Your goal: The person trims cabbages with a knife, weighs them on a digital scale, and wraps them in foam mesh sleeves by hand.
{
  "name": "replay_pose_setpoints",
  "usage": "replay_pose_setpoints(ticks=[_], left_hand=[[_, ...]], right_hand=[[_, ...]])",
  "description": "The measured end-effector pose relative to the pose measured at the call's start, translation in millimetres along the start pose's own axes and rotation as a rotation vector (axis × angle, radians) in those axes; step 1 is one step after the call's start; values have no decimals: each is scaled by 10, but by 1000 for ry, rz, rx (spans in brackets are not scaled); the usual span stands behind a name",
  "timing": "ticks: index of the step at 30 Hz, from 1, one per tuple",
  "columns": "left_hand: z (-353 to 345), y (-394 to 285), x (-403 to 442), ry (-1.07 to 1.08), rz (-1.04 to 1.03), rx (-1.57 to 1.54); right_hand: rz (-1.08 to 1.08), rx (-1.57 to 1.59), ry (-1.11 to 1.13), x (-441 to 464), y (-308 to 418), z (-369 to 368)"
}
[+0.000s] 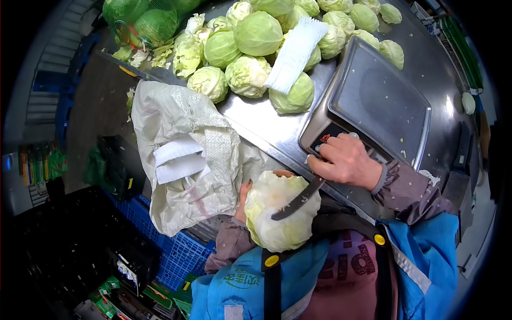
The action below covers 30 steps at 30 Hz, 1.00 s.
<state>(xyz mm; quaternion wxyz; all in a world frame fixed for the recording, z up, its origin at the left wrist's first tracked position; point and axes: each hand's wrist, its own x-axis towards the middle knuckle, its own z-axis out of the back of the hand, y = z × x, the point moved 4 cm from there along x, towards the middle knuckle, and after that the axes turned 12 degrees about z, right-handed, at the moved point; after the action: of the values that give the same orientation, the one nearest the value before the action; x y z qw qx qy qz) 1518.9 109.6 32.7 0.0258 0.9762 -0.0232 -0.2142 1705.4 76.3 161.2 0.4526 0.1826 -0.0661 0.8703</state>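
Note:
A pale cabbage (274,221) is held against the front of my body by my left hand (246,200), whose fingers show at its left side and top edge. My right hand (344,162) is closed round the handle of a dark-bladed knife (298,202). The blade lies across the face of the cabbage, its tip near the middle. Just beyond my right hand stands a scale with a metal pan (378,98). To the left of the held cabbage hangs a white woven sack (213,138) with white paper-like pieces (181,160) on it.
Many cabbages (258,33) are heaped on the metal table (250,120), with a white net-like strip (297,53) over some. Green mesh bags (154,26) of cabbages lie at the upper left. Blue (184,258) and black crates (48,229) stand at the lower left.

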Motion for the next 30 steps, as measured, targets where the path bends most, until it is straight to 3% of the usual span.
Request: replay_pose_setpoints(ticks=[2,4,5,8,9,11,12,14,17,18,20,21,22,23,24,26,27,28,30], left_hand=[[122,0,63,37,-80,-77],[51,-15,60,27,-103,0],[6,-32,32,29,-103,-1],[-291,-54,-118,163,74,49],[-225,-28,-84,163,77,55],[30,17,-1,47,-114,-59],[24,20,-17,48,-112,-54],[-17,-32,-42,40,-100,-46],[-89,-98,-36,39,-73,-32],[-63,-71,23,49,-69,-23],[-104,-77,86,701,-219,-399],[-80,-119,56,711,-211,-391],[34,-183,52,331,-194,-205],[139,-241,58,-45,-179,-13],[0,-275,119,-30,-180,5],[-397,-343,253,-237,-214,203],[-575,-337,330,-182,-152,217],[-759,-285,394,-141,-64,299],[-1219,-174,633,29,48,631]], right_hand=[[-58,22,17,-24,25,-118],[-572,552,-260,-106,-95,-275],[-851,750,-242,-212,-186,-313],[-856,725,-61,-134,-178,-420],[-836,681,142,-141,-139,-519],[-828,702,175,-22,-106,-620],[-819,725,208,44,-86,-693],[-803,702,200,68,-140,-970],[-653,550,-112,176,-284,-992],[-653,537,-117,131,-307,-977],[-621,610,-262,79,-291,-763],[-806,888,-92,41,-260,-620],[-803,873,-101,-25,-221,-480],[-872,1216,-193,-125,-152,-407],[-920,1561,-289,-213,-71,-331],[-864,1438,-454,-383,-6,-50],[-855,1444,-513,-486,22,59],[-792,1307,-579,-612,19,134],[-814,847,-491,-931,-116,304]])
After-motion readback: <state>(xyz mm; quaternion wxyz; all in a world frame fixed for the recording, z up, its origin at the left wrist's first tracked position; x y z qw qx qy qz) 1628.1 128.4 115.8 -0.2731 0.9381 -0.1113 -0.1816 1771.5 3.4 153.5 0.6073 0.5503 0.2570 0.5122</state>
